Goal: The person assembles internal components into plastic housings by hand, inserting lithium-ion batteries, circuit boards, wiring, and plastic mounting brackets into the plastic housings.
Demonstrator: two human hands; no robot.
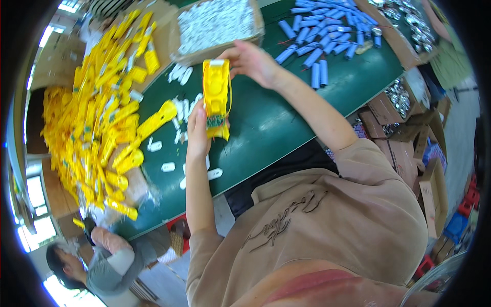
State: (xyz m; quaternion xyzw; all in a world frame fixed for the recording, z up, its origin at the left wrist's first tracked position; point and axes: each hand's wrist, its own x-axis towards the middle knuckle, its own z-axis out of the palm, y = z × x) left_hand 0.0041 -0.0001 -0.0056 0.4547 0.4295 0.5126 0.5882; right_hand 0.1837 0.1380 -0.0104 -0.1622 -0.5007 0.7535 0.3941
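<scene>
My left grip and right grip clamp a yellow case; blue cylinders lie to their right.

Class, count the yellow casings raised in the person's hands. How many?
1. The yellow casing is between the left hand, lower down, and the right hand, near its top. Another directly behind could be hidden.

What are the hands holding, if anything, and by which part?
A long yellow plastic housing: left hand at its lower left edge, right hand at its upper right edge.
</scene>
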